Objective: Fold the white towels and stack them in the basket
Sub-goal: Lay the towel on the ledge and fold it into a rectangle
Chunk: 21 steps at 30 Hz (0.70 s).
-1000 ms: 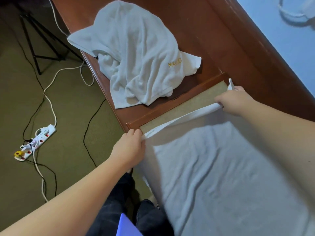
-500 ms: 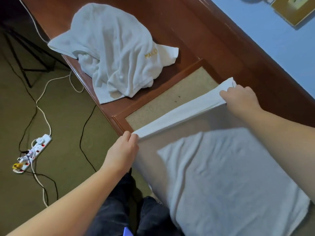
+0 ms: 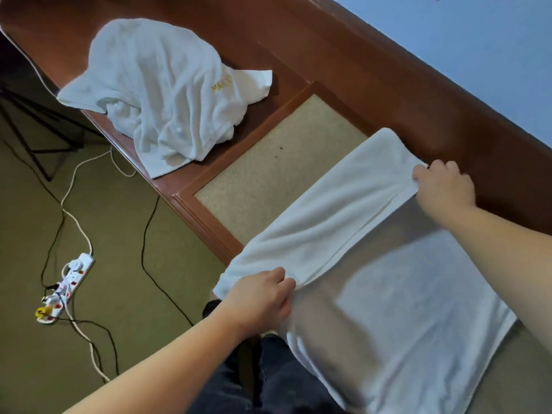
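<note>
Wooden table (image 3: 343,55) with tan inset panel, blue wall behind. Towel (image 3: 328,210) lies on the panel, near part hanging off the table's front edge, far part doubled back toward the person. Left hand (image 3: 260,297) pinches one corner of that flap; right hand (image 3: 442,186) pinches the other. Crumpled towel (image 3: 161,91) sits on the table's left end. Power strip (image 3: 65,288) on floor left of table.
</note>
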Motion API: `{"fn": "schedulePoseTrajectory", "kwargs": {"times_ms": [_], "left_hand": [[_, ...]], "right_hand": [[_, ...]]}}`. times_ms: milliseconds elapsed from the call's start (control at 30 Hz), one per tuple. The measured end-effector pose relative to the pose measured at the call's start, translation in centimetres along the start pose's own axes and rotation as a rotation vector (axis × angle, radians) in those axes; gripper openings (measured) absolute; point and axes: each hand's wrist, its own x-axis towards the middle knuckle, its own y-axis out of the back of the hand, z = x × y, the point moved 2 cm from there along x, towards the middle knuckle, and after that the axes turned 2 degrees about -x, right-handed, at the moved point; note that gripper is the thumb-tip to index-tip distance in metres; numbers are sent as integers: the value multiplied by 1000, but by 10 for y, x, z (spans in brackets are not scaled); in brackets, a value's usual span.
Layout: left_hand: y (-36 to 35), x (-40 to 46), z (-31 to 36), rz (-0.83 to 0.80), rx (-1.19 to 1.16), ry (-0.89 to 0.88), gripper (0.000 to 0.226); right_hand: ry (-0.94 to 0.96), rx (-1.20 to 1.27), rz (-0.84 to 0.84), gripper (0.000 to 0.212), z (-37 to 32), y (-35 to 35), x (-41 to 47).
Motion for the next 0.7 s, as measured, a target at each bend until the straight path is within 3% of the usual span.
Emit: {"fn": "schedulePoseTrajectory", "kwargs": {"times_ms": [133,200,300,400,533,700], "left_hand": [[-1,13,4,-246,154,143,43],[9,31,9,-201,158,159,40],[13,69,12,-106,204,61,25],[15,115,15,-119,250,-103,28],[16,182,28,-256,417,-341,46],[9,249,36,-496,715,-733,58]], "right_hand": [[-446,565,-294,53,-13,-22,-36],[-619,831,-373,55,-32,-22,-59],[-703,1138,-440,54,-69,-38,-90],[-727,1211,-444,61,-112,-50,-120],[-779,1301,-354,30,-149,-12,-155],[-822,1267,-315,21,-184,-15,-172]]}}
